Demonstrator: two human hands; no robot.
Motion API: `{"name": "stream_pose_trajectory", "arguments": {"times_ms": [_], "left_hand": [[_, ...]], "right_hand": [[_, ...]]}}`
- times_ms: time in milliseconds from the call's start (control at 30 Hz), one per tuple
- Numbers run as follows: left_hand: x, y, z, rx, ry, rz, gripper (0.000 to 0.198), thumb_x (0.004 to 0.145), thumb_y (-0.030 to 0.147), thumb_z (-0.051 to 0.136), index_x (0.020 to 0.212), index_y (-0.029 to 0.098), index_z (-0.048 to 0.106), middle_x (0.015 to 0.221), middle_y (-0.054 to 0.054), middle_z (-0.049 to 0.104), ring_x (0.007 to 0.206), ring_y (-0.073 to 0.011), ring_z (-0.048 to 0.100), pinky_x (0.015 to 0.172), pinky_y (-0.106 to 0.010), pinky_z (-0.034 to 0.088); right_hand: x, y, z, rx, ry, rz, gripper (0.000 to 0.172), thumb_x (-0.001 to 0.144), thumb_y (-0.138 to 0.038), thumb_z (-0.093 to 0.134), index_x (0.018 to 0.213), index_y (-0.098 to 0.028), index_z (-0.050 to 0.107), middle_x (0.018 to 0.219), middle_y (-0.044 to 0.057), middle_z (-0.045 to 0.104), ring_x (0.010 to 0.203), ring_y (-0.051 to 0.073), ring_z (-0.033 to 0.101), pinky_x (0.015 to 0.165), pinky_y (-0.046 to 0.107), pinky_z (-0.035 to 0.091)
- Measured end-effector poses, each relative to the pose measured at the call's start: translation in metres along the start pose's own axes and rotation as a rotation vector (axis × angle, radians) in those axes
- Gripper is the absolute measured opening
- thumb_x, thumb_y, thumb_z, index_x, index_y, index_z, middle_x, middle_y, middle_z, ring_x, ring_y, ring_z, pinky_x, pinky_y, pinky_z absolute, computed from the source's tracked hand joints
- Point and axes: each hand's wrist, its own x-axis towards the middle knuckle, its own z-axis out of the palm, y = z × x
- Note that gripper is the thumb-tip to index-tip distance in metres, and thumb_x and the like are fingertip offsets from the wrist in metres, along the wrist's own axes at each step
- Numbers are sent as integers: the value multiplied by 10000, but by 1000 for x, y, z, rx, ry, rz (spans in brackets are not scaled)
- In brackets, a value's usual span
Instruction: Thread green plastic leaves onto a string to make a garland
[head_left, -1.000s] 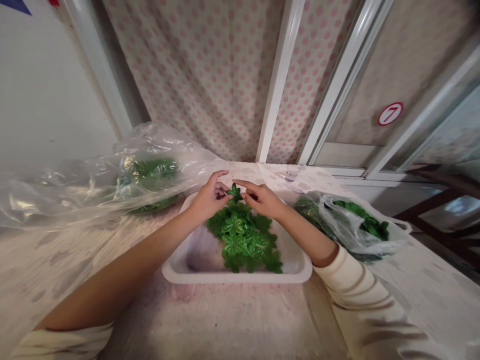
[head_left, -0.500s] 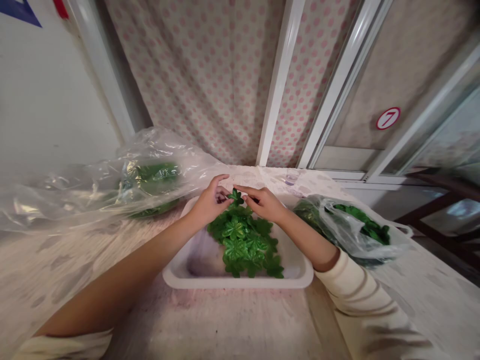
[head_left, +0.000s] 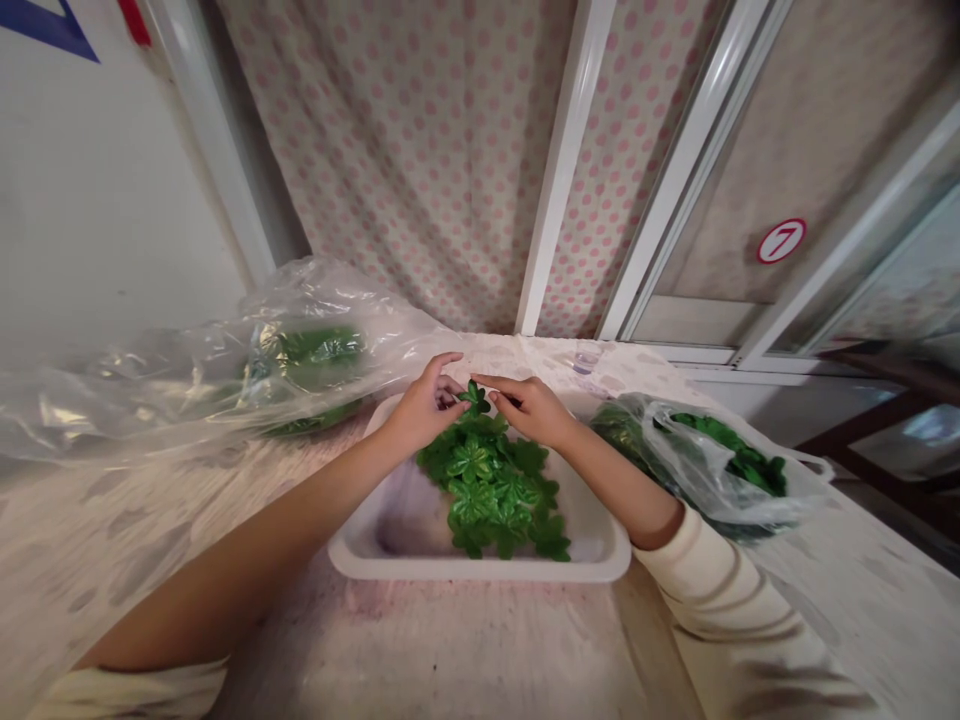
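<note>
A small green artificial leaf [head_left: 475, 398] with several lobes is held up above the far part of a white tray [head_left: 480, 570]. My left hand [head_left: 424, 408] pinches its left side between thumb and fingers, the index finger arched above. From the right, my right hand [head_left: 535, 410] closes on the same leaf, with the index finger along its top edge and the thumb at its right side. Below both hands, a loose pile of similar green artificial leaves [head_left: 487, 490] lies in the tray, overlapping one another. The fingertips partly cover the held leaf.
On the left, a large clear plastic bag [head_left: 187, 370] with green material inside lies on the patterned tablecloth [head_left: 420, 660]. To the right sits an open plastic bag [head_left: 705, 480] of green leaves. A small clear cup [head_left: 586, 357] stands near the curtain [head_left: 420, 170].
The view has shifted slightly, so everything appears a little lower and to the right. Both hands stay at the same leaf, with hardly any movement.
</note>
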Motion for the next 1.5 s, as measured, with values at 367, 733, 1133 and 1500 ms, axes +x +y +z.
{"name": "stream_pose_trajectory", "arguments": {"times_ms": [367,733,1133,1500], "left_hand": [[0,-2,0,49,7,8,579,707,172,607,1219,205,337,779,24,552,621,-80,512,643,-230,428],[1,1,-1,44,30,15,523,729,194,591,1201,190,367,752,23,546,635,-96,522,656,-244,424],[1,4,-1,29,39,13,405,757,182,557,1134,189,411,654,47,537,604,-97,504,637,-236,401],[-1,8,1,-36,7,-44,375,711,167,602,997,212,362,595,91,485,540,-71,490,581,-204,400]], "right_hand": [[1,-1,0,-10,40,16,391,830,-175,454,1194,-208,593,594,-1,616,429,65,358,491,179,298],[1,-1,0,10,10,14,354,816,-158,442,1093,-175,661,534,-2,601,402,63,356,472,185,286],[1,1,2,44,34,-9,279,810,-168,448,976,-164,673,493,-30,504,415,77,379,472,189,296],[0,0,1,51,-3,-67,296,858,-214,424,1080,-168,614,474,-53,410,423,81,351,483,190,285]]}}
